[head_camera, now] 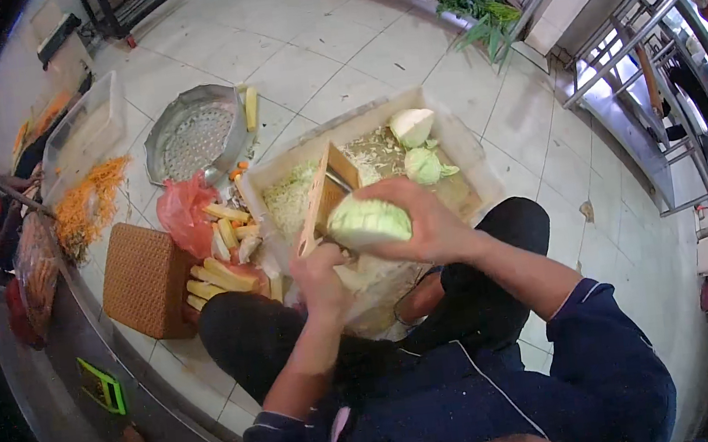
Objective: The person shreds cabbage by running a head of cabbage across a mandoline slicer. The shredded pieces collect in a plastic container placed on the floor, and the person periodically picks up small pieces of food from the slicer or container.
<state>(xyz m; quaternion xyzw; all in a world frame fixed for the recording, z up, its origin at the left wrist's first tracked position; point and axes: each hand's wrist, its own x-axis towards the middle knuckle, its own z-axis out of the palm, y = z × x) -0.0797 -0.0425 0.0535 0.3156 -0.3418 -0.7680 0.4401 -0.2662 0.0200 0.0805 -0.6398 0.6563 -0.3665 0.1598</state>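
Observation:
My left hand (321, 281) grips the lower end of a wooden slicer board (319, 205) with a metal blade, which leans inside a pale plastic tub (341, 115). In my right hand (430, 218) is a cut cabbage (370, 220), held close against the right side of the board. Whether it touches the blade is hidden. Shredded cabbage (288, 199) lies in the tub left of the board, with more shreds beyond it. Two other cabbage pieces, a pale cut chunk (412, 126) and a greener leafy one (427, 165), rest in the tub's far right part.
Left of the tub are a red plastic bag (187, 208), pale yellow vegetable sticks (225, 275) and a brown woven-pattern stool (139, 284). Farther out are a perforated metal pan (194, 134) and orange shreds (89, 200). A green-framed grater (103, 387) lies at lower left. A metal rack (631, 101) stands right.

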